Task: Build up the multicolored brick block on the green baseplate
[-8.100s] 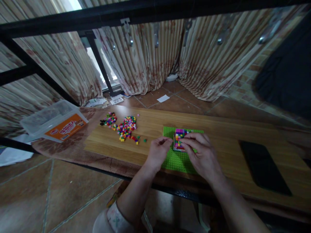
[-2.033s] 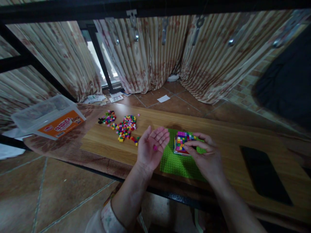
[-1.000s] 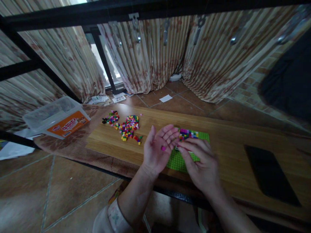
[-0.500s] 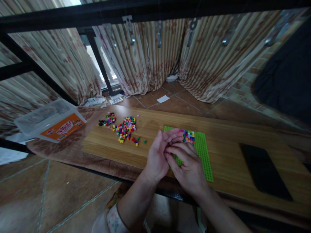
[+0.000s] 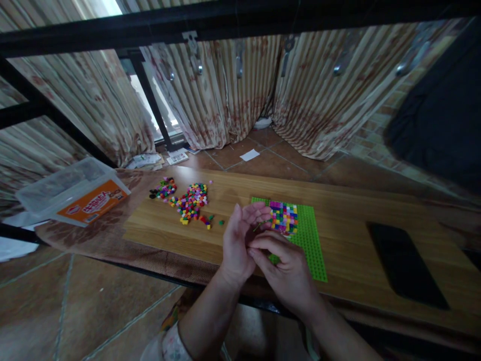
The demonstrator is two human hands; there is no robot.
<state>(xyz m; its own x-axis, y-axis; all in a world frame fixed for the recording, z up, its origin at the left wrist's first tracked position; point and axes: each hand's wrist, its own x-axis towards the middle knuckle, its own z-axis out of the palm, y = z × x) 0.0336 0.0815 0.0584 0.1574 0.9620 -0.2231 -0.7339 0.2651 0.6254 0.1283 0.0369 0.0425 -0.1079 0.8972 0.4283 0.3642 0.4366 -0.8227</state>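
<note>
My left hand (image 5: pixel 240 243) is cupped palm up over the left side of the green studded baseplate (image 5: pixel 313 250), fingers stretched out. Against its palm, my right hand (image 5: pixel 280 258) pinches thumb and forefinger together; whatever is between the tips is hidden or too small to name. A green sliver shows between the two hands, and I cannot tell whether it is a brick or the plate. Beyond the fingers, a block of small multicoloured bricks (image 5: pixel 284 216) covers part of the plate. My fingers hide the plate's left part.
Loose bricks (image 5: pixel 192 201) lie heaped on the wooden board (image 5: pixel 345 215) to the left, with a smaller pile (image 5: pixel 165 188) behind. A clear plastic box (image 5: pixel 75 193) with an orange label stands far left. A black flat slab (image 5: pixel 406 263) lies at right. A dark bar (image 5: pixel 240 20) crosses above.
My right hand has drawn slightly down and left, uncovering more of the brick block. The magenta brick seen at its fingertips no longer shows. The view has shifted a little.
</note>
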